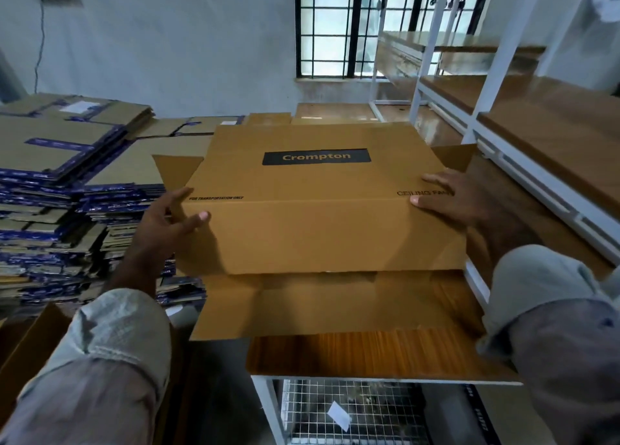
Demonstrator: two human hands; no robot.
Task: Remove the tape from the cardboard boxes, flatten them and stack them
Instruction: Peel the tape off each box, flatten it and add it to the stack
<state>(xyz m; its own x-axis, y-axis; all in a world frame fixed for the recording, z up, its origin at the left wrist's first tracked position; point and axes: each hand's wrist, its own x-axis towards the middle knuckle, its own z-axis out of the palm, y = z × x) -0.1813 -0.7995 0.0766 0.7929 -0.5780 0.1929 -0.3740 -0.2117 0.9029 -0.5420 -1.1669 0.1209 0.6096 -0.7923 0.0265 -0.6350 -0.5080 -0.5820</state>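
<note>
A brown cardboard box (312, 209) with a black "Crompton" label is held in front of me over a wooden table top (369, 354). Its flaps stick out at both ends and one hangs open below. My left hand (167, 223) grips the box's left edge, thumb on the near face. My right hand (453, 199) presses on the right end, fingers spread over the top corner. I see no tape on the visible faces. Stacks of flattened boxes (57, 162) with blue tape lie to the left.
White metal shelving with wooden boards (523, 115) runs along the right. A wire mesh basket (352, 414) sits under the table. More flat cardboard (208, 125) lies behind the box, below a barred window (335, 25). Another brown box edge (30, 350) shows at the lower left.
</note>
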